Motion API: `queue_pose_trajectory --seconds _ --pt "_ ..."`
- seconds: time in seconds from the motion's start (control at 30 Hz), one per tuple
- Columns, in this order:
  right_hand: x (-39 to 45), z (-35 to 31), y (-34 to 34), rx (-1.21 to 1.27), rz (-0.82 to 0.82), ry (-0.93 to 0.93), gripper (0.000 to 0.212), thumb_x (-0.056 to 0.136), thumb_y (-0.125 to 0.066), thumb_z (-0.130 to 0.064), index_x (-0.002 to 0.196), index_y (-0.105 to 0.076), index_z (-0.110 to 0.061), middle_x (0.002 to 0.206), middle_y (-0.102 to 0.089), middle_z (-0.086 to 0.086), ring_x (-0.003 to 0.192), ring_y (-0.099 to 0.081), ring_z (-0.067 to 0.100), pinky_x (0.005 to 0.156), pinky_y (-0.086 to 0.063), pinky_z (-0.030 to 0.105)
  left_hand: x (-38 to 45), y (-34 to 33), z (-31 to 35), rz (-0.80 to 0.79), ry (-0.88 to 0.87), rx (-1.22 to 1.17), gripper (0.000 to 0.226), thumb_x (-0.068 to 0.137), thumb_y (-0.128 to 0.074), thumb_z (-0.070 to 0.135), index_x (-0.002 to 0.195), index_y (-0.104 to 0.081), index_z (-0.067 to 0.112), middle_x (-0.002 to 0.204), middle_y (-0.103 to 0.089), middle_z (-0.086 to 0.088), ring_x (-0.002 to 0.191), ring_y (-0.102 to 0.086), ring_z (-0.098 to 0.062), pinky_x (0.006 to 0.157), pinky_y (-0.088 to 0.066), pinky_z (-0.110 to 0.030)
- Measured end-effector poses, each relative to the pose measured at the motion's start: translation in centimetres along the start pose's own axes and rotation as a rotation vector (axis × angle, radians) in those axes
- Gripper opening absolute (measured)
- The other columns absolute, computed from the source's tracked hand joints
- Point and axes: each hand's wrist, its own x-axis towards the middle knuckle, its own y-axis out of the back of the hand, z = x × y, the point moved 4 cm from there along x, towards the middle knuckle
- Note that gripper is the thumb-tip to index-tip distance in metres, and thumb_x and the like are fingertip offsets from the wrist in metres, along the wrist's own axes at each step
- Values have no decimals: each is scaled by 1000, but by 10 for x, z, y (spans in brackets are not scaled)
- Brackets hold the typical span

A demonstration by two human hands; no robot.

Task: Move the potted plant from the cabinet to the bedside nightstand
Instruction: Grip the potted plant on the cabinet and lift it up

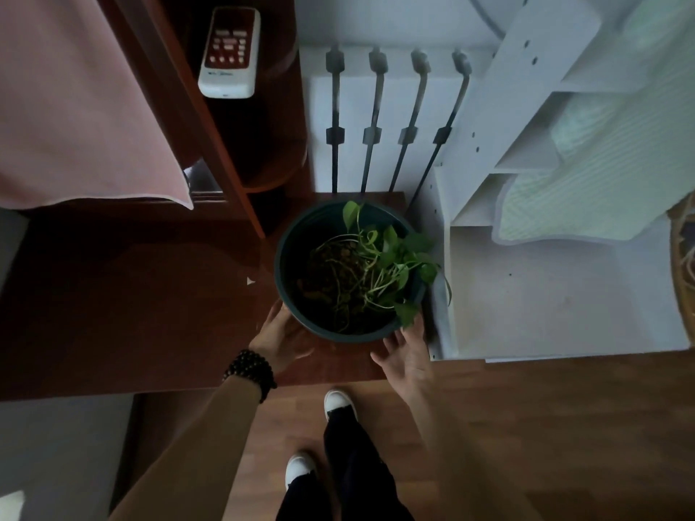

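Note:
The potted plant [349, 268], a dark green round pot with soil and a few green leaves trailing to the right, stands on a dark red wooden top [150, 302] at its right end. My left hand [280, 334] lies against the pot's lower left wall, its fingertips hidden under the rim. My right hand [408, 355] hovers just below the pot's lower right rim, fingers spread and holding nothing. Neither hand is closed around the pot.
A white shelf unit [526, 295] stands tight against the pot's right side, with pale folded cloth [586, 189] in it. A white remote [229, 54] lies on a wooden shelf behind. Pink bedding [75, 107] hangs at left. My feet stand on wood floor [526, 426].

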Motion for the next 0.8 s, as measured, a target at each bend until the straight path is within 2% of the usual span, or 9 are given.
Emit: queue_pose_trajectory --seconds 0.07,0.17,0.23,0.3,0.4,0.5,0.63,0.73,0.8 --pt "10 0 0 2 -40 -34 73 98 -57 -29 159 -21 -43 171 -26 -6 162 -7 31 121 0 70 8 -6 2 -80 41 36 70 80 -70 58 141 -53 27 133 -65 -8 120 -62 -26 104 -37 -66" --pt "20 -5 -10 -35 -99 -59 116 74 -80 -48 164 -8 -43 176 -13 -7 162 2 34 118 4 75 20 -17 11 -104 65 28 67 84 -58 74 125 -62 20 136 -60 -11 128 -54 -30 112 -34 -68" --pt "24 -11 -20 -64 -137 -58 150 43 -95 -57 164 -8 -44 176 -12 -6 162 -1 36 118 3 76 27 -22 18 -57 86 5 70 86 -56 76 122 -62 16 135 -58 -13 126 -54 -33 113 -35 -69" --pt "26 -21 -30 -79 -176 -40 161 29 -99 -60 163 -12 -44 176 -15 -3 161 -8 37 119 -1 78 30 -27 27 -43 95 25 77 86 -55 78 129 -59 14 136 -57 -13 126 -54 -34 114 -35 -70" --pt "31 -38 -45 -111 -228 -12 143 34 -97 -64 159 -29 -45 169 -29 2 154 -27 38 117 -17 80 32 -34 43 -33 97 30 84 78 -57 84 131 -60 19 136 -57 -12 121 -58 -31 103 -50 -64" --pt "35 -49 -52 -195 -187 -56 134 42 -89 -76 158 -35 -34 162 -39 9 148 -38 40 102 -44 72 34 -37 53 11 105 34 113 56 -67 90 143 -52 21 141 -55 -13 124 -58 -32 88 -61 -59" --pt "47 -58 -57 -189 -98 -96 102 73 -59 -81 158 -38 -29 161 -44 12 143 -46 41 89 -58 63 37 -45 61 -14 115 -4 131 37 -77 90 145 -50 22 145 -55 -11 124 -60 -33 74 -65 -53" --pt "54 -61 -66 -162 -100 -128 106 67 -60 -85 157 -41 -30 159 -48 12 143 -46 42 102 -50 68 40 -52 64 -28 124 -21 137 34 -75 91 150 -46 24 151 -53 -8 128 -59 -32 91 -62 -53" --pt "57 -62 -68 -132 -95 -141 108 64 -61 -87 156 -43 -33 159 -49 11 144 -46 42 108 -44 72 42 -59 65 -40 134 -19 126 45 -66 95 149 -49 25 151 -56 -9 132 -58 -33 102 -56 -56"
